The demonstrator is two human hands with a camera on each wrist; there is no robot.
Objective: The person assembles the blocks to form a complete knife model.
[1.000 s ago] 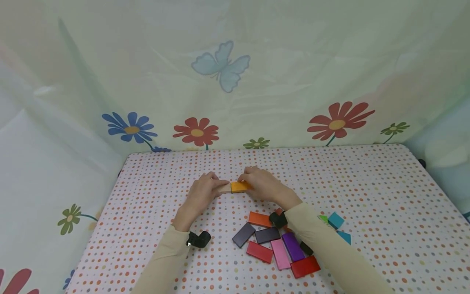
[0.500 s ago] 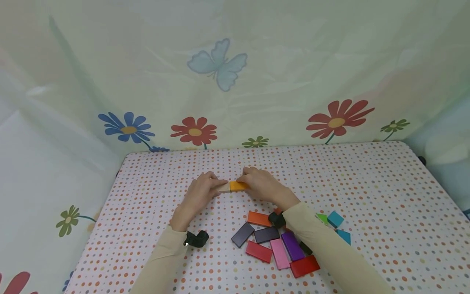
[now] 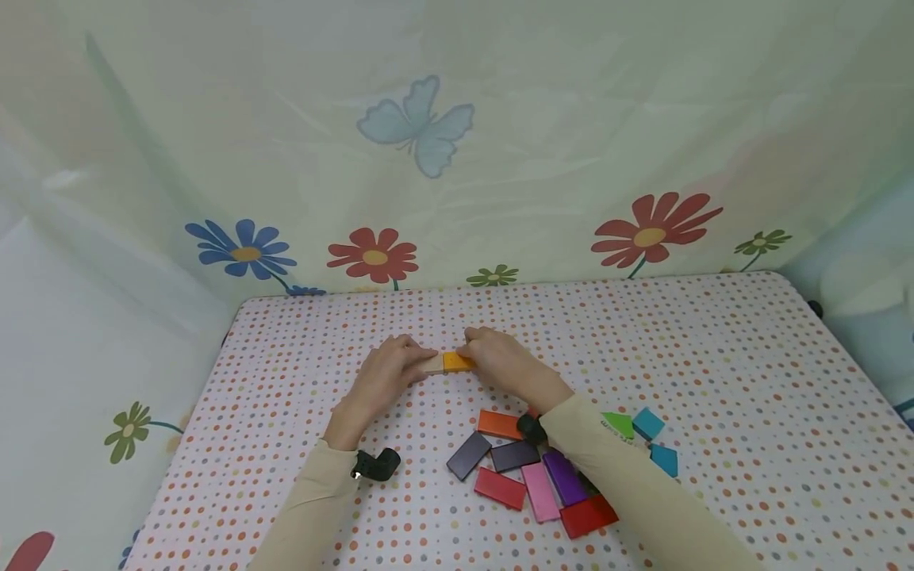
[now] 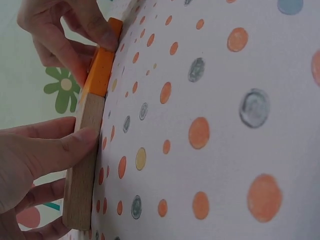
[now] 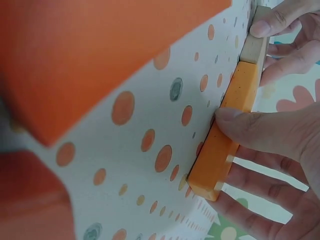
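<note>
A plain wooden block (image 4: 82, 185) and an orange block (image 5: 212, 160) lie flat on the dotted table, end to end and touching. My left hand (image 3: 386, 373) grips the wooden block, thumb on the near side and fingers along the far side. The orange block is held the same way by my right hand (image 3: 505, 361), its thumb near the middle in the right wrist view. In the head view the hands cover much of both blocks.
Nearer me lie several loose blocks: a dark grey block (image 3: 469, 456), an orange-red block (image 3: 499, 424), a pink block (image 3: 540, 492), a purple block (image 3: 565, 477) and a red block (image 3: 589, 516). A green triangle (image 3: 620, 424) and blue pieces (image 3: 648, 423) sit beside the right sleeve.
The head view has shifted slightly. Both hands keep hold of their blocks, which stay joined end to end; my right hand covers slightly more of the orange block.
</note>
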